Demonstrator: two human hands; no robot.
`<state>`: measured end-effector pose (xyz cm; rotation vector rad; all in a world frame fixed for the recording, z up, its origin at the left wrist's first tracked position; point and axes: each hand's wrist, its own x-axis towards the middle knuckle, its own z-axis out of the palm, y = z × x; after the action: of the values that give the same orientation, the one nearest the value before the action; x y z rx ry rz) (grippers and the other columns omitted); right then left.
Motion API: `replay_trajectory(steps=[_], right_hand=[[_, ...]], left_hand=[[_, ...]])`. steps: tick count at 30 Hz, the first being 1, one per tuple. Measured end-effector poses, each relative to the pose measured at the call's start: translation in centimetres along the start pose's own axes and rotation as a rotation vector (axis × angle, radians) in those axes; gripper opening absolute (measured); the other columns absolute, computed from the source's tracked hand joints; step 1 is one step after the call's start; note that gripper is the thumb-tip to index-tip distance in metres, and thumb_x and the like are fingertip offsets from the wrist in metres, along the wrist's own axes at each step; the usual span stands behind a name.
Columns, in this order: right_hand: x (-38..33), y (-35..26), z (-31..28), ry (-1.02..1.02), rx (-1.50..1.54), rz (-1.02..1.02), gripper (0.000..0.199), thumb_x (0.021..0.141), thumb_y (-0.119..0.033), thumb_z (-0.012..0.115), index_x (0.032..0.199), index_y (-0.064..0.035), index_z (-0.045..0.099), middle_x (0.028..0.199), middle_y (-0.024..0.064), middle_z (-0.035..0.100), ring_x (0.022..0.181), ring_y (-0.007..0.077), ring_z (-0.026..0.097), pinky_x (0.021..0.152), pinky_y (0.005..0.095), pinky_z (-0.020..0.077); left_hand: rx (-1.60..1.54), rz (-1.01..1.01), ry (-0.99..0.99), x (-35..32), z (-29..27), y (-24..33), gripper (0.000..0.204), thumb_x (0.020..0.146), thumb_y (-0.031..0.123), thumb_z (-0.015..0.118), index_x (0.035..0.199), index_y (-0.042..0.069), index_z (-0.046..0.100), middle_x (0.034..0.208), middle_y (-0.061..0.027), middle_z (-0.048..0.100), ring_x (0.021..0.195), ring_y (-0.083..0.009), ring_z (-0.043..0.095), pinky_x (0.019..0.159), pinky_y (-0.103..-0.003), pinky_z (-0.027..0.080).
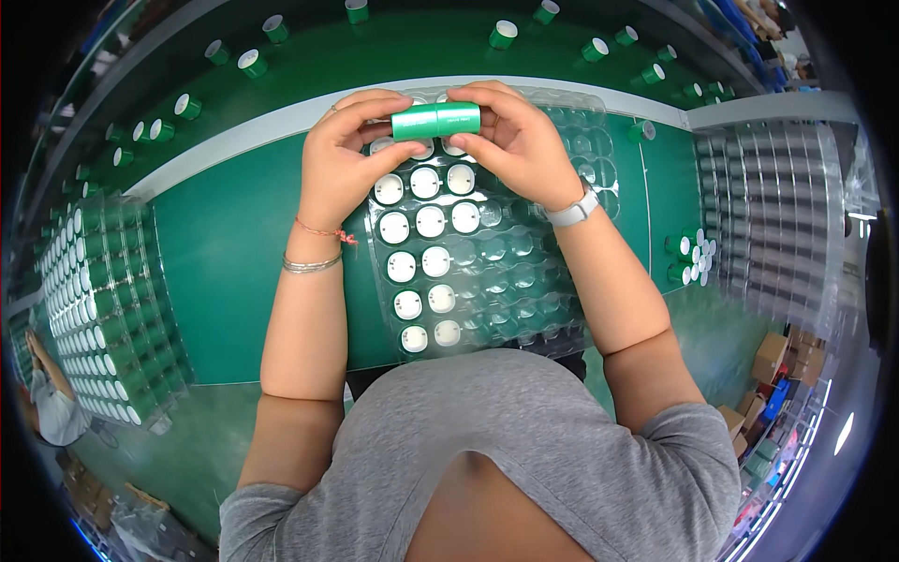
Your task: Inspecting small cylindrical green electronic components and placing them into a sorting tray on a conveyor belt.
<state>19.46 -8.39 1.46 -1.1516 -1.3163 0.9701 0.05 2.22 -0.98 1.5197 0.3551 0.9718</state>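
Two green cylinders (415,124) meet end to end, lying sideways above the far part of a clear plastic tray (524,304). My left hand (345,150) pinches the left cylinder between thumb and fingers. The right cylinder (460,120) is gripped the same way by my right hand (524,140). Below them, similar cylinders with white round tops (430,221) stand upright in the tray's left and middle pockets. The pockets toward the tray's right and near side hold nothing. Both hands cover some of the far pockets.
Stacked clear trays (103,309) full of white-topped cylinders stand at the left. At the right are more clear trays (773,215) and a cluster of cylinders (693,255). Beyond a pale rail (253,126), scattered cylinders (253,63) stand on a green surface.
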Motion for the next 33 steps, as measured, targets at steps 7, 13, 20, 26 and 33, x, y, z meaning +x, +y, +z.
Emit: replay_trajectory(steps=[7,13,20,26,33], right_hand=[[-0.1,-0.5,0.1,0.026,0.045,0.177,0.029,0.093,-0.006,0.064,0.12,0.0026,0.058,0.109,0.0097,0.063,0.089,0.0148,0.064,0.078,0.0263,0.0525],[0.6,-0.4,0.4,0.072,-0.063,0.265,0.024,0.1,-0.024,0.057,0.099,-0.0004,0.059,0.084,0.006,0.066,0.064,0.0084,0.06,0.057,0.0212,0.0468],[0.8,-0.5,0.1,0.048,0.027,0.244,0.022,0.092,-0.011,0.067,0.107,0.0014,0.056,0.095,0.0104,0.067,0.081,0.0152,0.068,0.067,0.0251,0.053],[0.4,0.6,-0.3,0.063,0.163,0.088,0.038,0.085,0.003,0.069,0.117,0.0009,0.049,0.119,0.0166,0.062,0.105,0.0222,0.066,0.091,0.0326,0.054],[0.2,0.7,0.1,-0.042,-0.005,0.003,0.037,0.083,0.006,0.069,0.114,-0.0016,0.049,0.124,0.0159,0.061,0.113,0.0218,0.061,0.097,0.0357,0.0505]], left_hand=[[-0.057,-0.154,0.055,-0.6,0.2,0.9,0.03,0.078,-0.003,0.077,0.106,-0.006,0.066,0.1,-0.0099,0.068,0.081,-0.0154,0.067,0.071,-0.026,0.058],[0.114,-0.196,0.193,-0.3,1.7,1.1,0.019,0.086,0.01,0.075,0.098,-0.004,0.069,0.077,-0.0033,0.068,0.066,-0.0051,0.061,0.055,-0.018,0.048],[0.048,-0.038,0.269,-0.4,1.4,-0.3,0.025,0.09,0.011,0.07,0.112,-0.003,0.069,0.1,-0.0076,0.066,0.085,-0.0084,0.063,0.068,-0.019,0.051],[-0.022,0.039,0.223,-0.5,2.0,0.4,0.04,0.08,-0.001,0.076,0.119,-0.002,0.066,0.115,-0.0084,0.06,0.102,-0.0169,0.062,0.089,-0.029,0.055],[0.099,0.087,0.05,-0.7,1.3,-0.5,0.045,0.071,0.003,0.084,0.112,-0.002,0.067,0.117,-0.011,0.062,0.106,-0.0206,0.064,0.094,-0.032,0.055]])
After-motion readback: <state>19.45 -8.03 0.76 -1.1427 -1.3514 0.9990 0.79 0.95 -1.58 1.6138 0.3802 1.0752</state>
